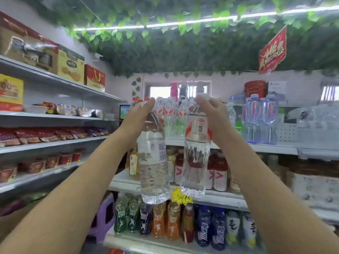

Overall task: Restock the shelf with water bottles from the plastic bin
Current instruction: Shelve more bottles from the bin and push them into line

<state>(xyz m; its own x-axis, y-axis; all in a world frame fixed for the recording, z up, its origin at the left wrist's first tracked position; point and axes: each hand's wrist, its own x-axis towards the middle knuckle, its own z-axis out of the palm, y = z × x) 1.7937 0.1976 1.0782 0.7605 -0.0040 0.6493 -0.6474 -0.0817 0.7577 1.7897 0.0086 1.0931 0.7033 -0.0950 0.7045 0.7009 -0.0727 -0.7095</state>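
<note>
Both my arms are raised toward the top shelf [266, 147] straight ahead. My left hand [136, 117] grips a clear water bottle [153, 162] by its neck, the bottle hanging upright. My right hand [211, 114] grips a second water bottle [196, 158] with a red and white label, also by the neck. The two bottles hang side by side in front of the shelf, below its edge. A row of similar small water bottles [172, 118] stands on that shelf behind my hands. The plastic bin is out of sight.
Larger blue-tinted bottles [260, 120] and a white perforated crate [288, 132] stand at the shelf's right. Lower shelves hold red drinks [219, 171] and colourful bottles [165, 220]. Snack shelves [55, 140] run along the left. A purple stool [104, 215] stands low left.
</note>
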